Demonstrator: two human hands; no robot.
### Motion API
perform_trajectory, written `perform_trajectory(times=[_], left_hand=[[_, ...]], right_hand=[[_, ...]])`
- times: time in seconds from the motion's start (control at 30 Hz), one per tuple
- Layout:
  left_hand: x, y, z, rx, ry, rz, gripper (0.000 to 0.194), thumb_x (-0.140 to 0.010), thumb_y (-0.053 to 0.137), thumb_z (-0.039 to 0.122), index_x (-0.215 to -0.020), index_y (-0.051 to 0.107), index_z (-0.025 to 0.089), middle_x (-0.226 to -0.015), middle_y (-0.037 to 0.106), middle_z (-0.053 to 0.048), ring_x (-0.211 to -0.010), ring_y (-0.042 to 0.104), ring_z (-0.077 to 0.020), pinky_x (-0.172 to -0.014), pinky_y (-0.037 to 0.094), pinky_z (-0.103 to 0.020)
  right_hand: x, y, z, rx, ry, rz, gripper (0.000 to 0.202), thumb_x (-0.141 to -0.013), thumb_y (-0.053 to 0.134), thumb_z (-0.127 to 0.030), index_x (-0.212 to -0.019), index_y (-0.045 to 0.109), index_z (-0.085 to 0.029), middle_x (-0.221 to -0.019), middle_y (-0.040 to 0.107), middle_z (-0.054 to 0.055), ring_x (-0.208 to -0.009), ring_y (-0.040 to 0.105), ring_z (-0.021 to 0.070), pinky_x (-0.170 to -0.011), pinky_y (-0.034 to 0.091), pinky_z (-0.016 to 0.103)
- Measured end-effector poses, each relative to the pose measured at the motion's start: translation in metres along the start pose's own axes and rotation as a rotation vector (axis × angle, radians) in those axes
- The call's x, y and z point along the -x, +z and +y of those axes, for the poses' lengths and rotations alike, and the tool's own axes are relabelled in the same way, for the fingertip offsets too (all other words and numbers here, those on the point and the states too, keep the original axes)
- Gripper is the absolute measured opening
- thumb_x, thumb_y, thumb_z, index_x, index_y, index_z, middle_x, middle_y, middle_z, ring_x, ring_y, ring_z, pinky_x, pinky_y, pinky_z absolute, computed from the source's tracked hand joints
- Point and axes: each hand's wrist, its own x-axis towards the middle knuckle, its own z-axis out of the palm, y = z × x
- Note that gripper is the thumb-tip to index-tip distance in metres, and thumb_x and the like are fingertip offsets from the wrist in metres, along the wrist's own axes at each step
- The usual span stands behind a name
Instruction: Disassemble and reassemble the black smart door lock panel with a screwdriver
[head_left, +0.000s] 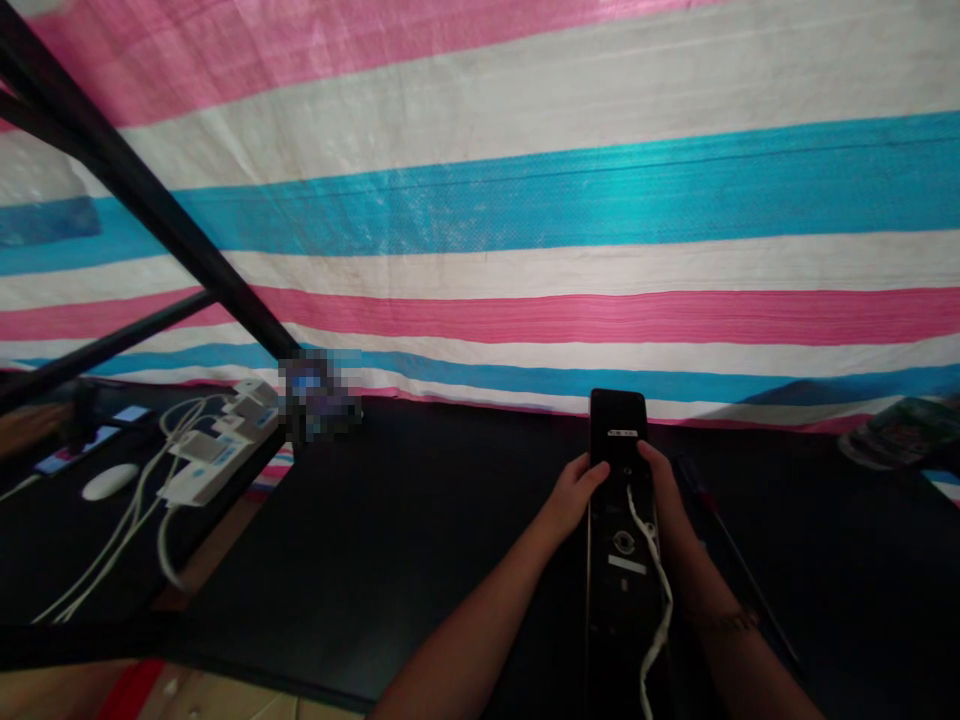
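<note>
A long, narrow black device [619,470] lies lengthwise before me, with white labels, a round fitting and a twisted white cord [660,600] running down its face. Its kind cannot be made out. My left hand [574,492] grips its left edge, thumb on the face. On the opposite edge, my right hand [663,480] is closed too, its thumb resting near the upper label; its other fingers are hidden. Just right of that forearm lies a thin tool [739,545] with a dark handle and a long shaft, perhaps a screwdriver.
The black table [390,520] meets a striped plastic sheet [525,215] behind. At far right lies a clear plastic bottle [896,435]. On another table at left are a power strip [217,460] with plugs and cables, a white mouse [110,482] and a phone [94,440]. A black metal frame [165,220] slants there.
</note>
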Motion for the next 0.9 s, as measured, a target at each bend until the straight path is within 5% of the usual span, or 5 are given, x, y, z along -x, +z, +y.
perform_trajectory(times=[0.4, 0.9], left_hand=[[-0.0016, -0.0024, -0.002, -0.049, 0.039, 0.009, 0.057, -0.064, 0.085, 0.06, -0.093, 0.076, 0.012, -0.085, 0.075, -0.006, -0.076, 0.066, -0.0196, -0.072, 0.048, -0.029], [-0.0029, -0.0011, -0.0047, -0.011, 0.039, -0.007, 0.061, -0.058, 0.088, 0.062, -0.091, 0.075, 0.013, -0.082, 0.074, -0.005, -0.075, 0.066, -0.019, -0.074, 0.048, -0.03]], right_hand=[[-0.002, -0.0012, -0.0041, 0.02, 0.012, 0.027, 0.044, -0.057, 0.079, -0.062, -0.067, 0.067, -0.021, -0.061, 0.069, 0.001, -0.055, 0.062, 0.0213, -0.051, 0.049, 0.033], [-0.0031, -0.0048, 0.0023, 0.046, -0.095, 0.087, 0.041, -0.062, 0.077, -0.06, -0.065, 0.063, -0.022, -0.057, 0.063, -0.003, -0.055, 0.056, 0.0173, -0.054, 0.045, 0.03]])
